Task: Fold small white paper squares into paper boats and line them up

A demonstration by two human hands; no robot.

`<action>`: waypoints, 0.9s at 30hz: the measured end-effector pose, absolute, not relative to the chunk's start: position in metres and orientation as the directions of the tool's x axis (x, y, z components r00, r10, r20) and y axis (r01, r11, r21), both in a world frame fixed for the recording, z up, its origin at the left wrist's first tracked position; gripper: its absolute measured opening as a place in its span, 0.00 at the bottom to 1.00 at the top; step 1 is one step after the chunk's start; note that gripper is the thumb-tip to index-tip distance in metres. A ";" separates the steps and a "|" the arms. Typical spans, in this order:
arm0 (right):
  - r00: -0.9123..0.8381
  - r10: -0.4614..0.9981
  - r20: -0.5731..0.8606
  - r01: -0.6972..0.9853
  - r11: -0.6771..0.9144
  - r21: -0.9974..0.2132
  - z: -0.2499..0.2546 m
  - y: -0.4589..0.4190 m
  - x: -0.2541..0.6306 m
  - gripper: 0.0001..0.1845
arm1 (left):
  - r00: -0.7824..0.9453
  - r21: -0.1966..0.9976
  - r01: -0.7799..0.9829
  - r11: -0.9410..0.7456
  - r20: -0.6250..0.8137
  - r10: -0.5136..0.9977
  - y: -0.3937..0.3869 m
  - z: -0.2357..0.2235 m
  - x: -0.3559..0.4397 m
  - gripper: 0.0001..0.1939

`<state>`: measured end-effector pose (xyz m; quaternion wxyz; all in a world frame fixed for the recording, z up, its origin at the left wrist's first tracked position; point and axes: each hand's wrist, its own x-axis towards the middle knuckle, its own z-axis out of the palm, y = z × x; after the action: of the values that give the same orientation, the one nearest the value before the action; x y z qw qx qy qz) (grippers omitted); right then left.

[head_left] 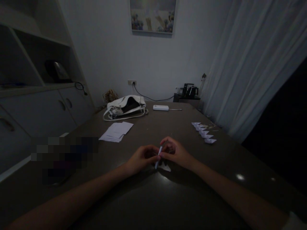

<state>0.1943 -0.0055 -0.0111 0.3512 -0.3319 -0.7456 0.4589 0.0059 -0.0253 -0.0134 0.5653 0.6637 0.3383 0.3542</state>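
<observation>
Both hands meet over the middle of the dark table, pinching one narrow folded piece of white paper (158,158). My left hand (143,157) grips its left side between thumb and fingers. From the right, my right hand (177,153) holds it with thumb and curled fingers. The paper is seen nearly edge-on and tilted, so its folds cannot be made out. Ahead to the left lies a loose stack of white paper sheets (116,131). A row of several small folded paper boats (204,133) stands on the right part of the table.
A white handbag (127,106) sits open at the table's far left. Near the far edge is a white power bank (160,108) with a short cable. A pixelated patch hides something on the left. Black kettles (191,90) stand on a cabinet beyond the table.
</observation>
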 end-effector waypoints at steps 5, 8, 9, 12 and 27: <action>-0.534 0.815 0.224 0.178 0.368 -0.913 -0.011 -0.005 0.195 0.19 | 0.517 0.991 0.044 -0.126 0.085 0.852 -0.026 -0.011 0.008 0.16; -0.541 0.810 0.228 0.178 0.374 -0.910 -0.010 -0.006 0.195 0.19 | 0.521 0.992 0.043 -0.118 0.078 0.850 -0.026 -0.011 0.007 0.16; -0.542 0.808 0.229 0.176 0.376 -0.910 -0.010 -0.006 0.195 0.18 | 0.525 0.992 0.039 -0.117 0.079 0.847 -0.026 -0.011 0.007 0.16; -0.547 0.806 0.227 0.169 0.371 -0.913 -0.010 -0.006 0.195 0.18 | 0.537 0.991 0.027 -0.128 0.094 0.838 -0.025 -0.014 0.006 0.16; -0.553 0.804 0.220 0.168 0.366 -0.915 -0.008 -0.007 0.195 0.19 | 0.556 0.993 -0.003 -0.115 0.097 0.825 -0.027 -0.011 0.005 0.16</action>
<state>0.1950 -0.0070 -0.0083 0.3448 -0.3234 -0.7512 0.4606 0.0054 -0.0265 -0.0109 0.5872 0.6583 0.3123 0.3525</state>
